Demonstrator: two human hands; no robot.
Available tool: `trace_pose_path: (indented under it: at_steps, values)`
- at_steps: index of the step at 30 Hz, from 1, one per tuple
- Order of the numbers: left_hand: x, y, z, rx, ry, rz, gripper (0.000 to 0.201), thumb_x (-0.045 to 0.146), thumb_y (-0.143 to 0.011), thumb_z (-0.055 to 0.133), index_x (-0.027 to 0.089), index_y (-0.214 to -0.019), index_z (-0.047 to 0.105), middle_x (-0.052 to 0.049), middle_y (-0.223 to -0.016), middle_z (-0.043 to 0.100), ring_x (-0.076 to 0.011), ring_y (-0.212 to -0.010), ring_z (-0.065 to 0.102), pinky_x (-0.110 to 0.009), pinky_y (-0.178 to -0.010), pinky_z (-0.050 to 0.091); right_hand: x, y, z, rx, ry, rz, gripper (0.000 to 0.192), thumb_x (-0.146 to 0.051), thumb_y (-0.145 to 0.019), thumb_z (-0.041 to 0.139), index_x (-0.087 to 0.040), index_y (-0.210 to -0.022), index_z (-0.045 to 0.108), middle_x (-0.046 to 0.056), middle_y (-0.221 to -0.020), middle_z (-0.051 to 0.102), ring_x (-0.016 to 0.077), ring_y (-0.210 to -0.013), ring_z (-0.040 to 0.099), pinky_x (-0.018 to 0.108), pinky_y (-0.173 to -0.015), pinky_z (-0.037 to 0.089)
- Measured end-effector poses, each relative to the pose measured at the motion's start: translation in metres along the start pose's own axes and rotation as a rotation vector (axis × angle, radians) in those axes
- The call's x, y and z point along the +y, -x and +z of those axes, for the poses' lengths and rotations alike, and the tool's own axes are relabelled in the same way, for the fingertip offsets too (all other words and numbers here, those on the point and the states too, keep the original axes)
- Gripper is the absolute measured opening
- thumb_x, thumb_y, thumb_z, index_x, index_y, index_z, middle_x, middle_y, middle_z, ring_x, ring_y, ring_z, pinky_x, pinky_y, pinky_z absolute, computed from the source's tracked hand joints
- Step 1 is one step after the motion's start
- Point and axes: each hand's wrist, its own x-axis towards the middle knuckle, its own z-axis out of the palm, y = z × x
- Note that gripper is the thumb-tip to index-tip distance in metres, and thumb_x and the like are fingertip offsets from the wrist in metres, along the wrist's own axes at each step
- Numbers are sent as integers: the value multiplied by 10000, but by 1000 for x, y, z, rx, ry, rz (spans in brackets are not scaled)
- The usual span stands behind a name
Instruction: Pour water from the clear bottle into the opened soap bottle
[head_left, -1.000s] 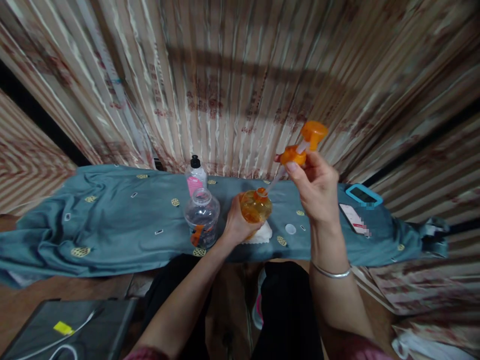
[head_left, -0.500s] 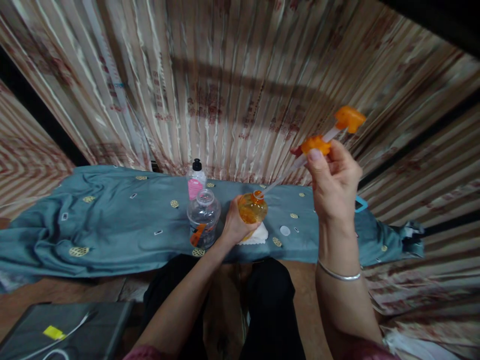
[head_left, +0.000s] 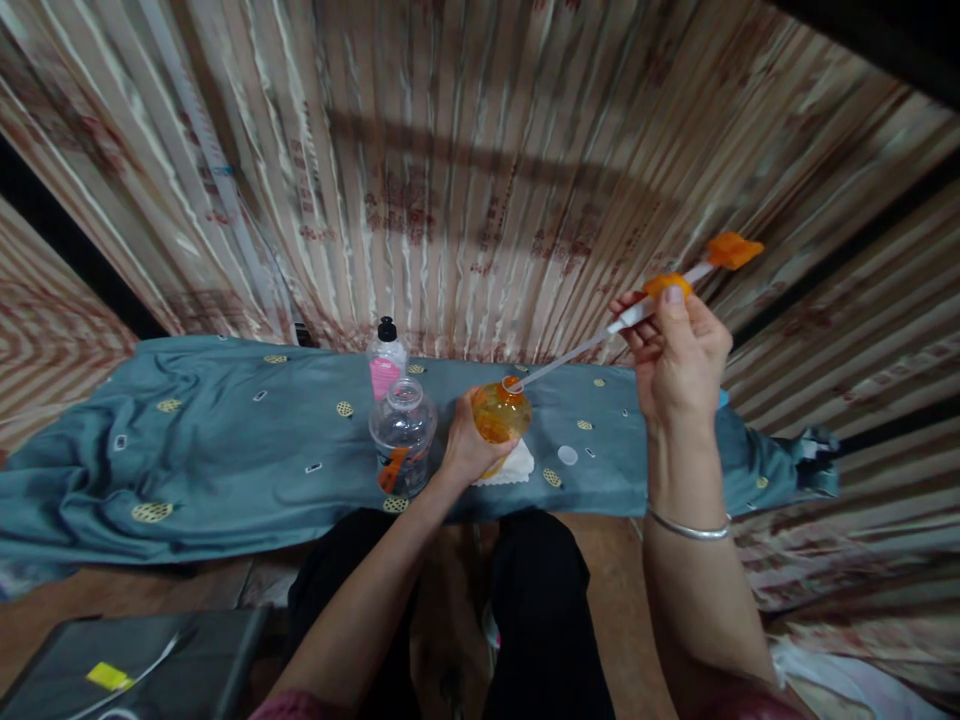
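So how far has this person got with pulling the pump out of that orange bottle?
Nearly out. Done: the pump is unscrewed and lifted clear of the neck. In hand: the right hand holds the pump tilted, with only the tube tip at the mouth of the orange bottle, which the left hand steadies. Left: the tip must clear the mouth; the clear bottle beside it stands open.
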Motion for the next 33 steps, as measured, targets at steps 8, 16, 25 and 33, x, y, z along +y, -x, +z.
trace_pose_path:
  at_steps: [8,16,25,33]
  values:
    - [0,0,-3,-19,-35,23,856,243,-511,840,189,-1237,390,-117,-1235,560,-295,-1167,575,-477,-1040,451,-20,6,11,-229,71,-17,245,-411,-764,739,-210,-891,679,-22,-802,722,138,-759,694,252,-689,542]
    - [0,0,-2,-27,-20,27,836,237,-516,832,192,-1233,405,-108,-1214,570,-296,-1172,571,-478,-1030,458,-22,10,25,-274,98,-115,191,-342,-819,695,-220,-962,664,-12,-877,690,142,-854,663,289,-799,493]
    - [2,-1,2,-41,-22,51,811,245,-531,827,197,-1218,399,-121,-1235,560,-297,-1169,570,-502,-1023,463,-8,11,20,-199,242,-143,221,-391,-835,662,-200,-943,638,14,-866,676,169,-849,646,340,-803,466]
    - [0,-1,3,-33,-14,57,815,242,-536,825,210,-1225,392,-108,-1231,557,-293,-1176,567,-489,-1031,460,-19,16,24,-188,285,-232,226,-392,-838,652,-218,-976,614,7,-887,659,159,-802,642,344,-788,486]
